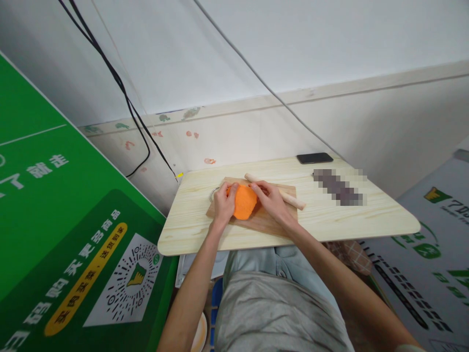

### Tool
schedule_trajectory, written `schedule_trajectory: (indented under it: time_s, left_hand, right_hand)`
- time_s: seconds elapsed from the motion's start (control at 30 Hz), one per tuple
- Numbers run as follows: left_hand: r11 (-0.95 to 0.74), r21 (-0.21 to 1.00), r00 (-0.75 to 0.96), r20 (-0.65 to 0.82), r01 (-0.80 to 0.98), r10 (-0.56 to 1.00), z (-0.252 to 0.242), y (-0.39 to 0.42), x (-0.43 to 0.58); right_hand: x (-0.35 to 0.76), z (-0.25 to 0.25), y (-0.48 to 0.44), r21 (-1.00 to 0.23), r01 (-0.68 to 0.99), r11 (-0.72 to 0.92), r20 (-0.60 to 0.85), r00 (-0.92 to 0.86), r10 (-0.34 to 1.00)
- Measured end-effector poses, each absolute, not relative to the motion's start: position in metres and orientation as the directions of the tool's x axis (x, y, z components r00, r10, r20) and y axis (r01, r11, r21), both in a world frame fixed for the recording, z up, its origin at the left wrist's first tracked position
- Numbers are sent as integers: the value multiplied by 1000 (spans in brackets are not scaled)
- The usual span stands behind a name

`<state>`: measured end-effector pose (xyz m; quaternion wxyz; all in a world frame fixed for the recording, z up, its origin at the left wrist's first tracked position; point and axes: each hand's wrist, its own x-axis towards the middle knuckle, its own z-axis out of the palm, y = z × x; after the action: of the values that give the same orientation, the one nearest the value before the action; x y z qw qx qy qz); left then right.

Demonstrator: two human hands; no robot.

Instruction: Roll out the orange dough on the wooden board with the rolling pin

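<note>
A flat, roundish sheet of orange dough (pixel 245 203) is held up between my two hands over a wooden board (pixel 262 225). My left hand (pixel 223 204) pinches its left edge, thumb on the near face. At the upper right edge, the thumb and fingers of my right hand (pixel 273 200) are closed on the dough. Behind that hand a pale wooden rolling pin (pixel 294 199) lies slantwise across the board, its middle partly hidden. A metal ring (pixel 213 194) shows at the board's left end, beside my left hand.
The board rests on a light wood-grain table (pixel 194 220). A black phone (pixel 314 158) lies at the back right, near a pixelated dark item (pixel 339 188). Cables (pixel 120 88) hang along the wall. A green printed panel (pixel 73 220) stands left, a white printed one (pixel 436 234) right.
</note>
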<state>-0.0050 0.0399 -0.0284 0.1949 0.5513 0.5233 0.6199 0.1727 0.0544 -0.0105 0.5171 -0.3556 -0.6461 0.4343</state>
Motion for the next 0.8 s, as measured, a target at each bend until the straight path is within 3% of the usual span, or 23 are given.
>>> schedule_trajectory:
  time_s: [0.3, 0.57, 0.8]
  left_hand:
    - [-387, 871, -571, 491, 303, 658, -21, 35, -5]
    - [-370, 927, -389, 316, -69, 865, -19, 32, 4]
    - [-481, 875, -443, 411, -52, 797, -16, 34, 0]
  right_hand:
    - [171, -2, 43, -964, -33, 265, 242, -527, 815]
    - [174, -9, 58, -927, -144, 347, 357, -51, 933]
    - [175, -10, 53, -932, -70, 357, 363, -113, 925]
